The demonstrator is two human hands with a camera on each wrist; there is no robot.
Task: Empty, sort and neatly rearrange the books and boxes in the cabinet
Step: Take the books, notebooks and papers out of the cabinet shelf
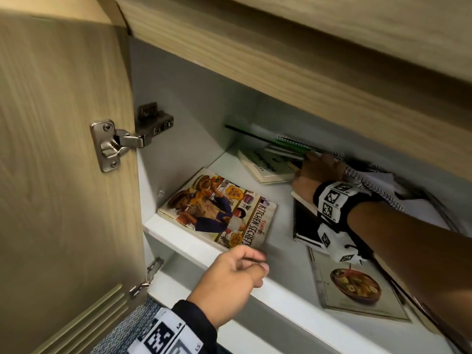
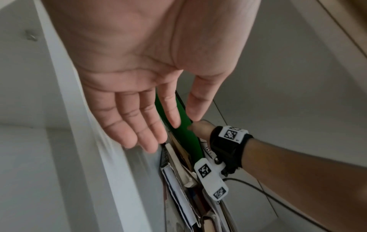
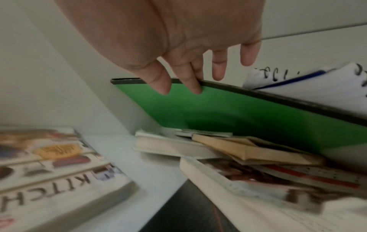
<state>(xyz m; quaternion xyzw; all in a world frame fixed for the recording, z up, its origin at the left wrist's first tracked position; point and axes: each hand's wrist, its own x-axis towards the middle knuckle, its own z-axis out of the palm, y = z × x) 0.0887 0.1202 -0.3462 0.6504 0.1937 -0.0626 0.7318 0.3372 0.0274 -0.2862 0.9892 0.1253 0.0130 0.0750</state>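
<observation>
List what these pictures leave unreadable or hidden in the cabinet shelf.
- Right hand fingertips: head view, hidden behind the spiral notebooks.
- Green folder lower part: right wrist view, covered by the stacked books.
- Kitchen Secrets cookbook title: right wrist view, cut by the edge and blurred.
- Black book: head view, covered by the wrist band.

spiral notebook (image 1: 367, 180): partly behind right wrist | bowl-cover book (image 1: 357, 290): corner under forearm | cookbook title (image 3: 45, 193): cropped

The head view looked down into the open cabinet (image 1: 178, 241) from above its door. Both wrist views sat close inside, sharing the green folder (image 3: 228, 109) at centre frame
</observation>
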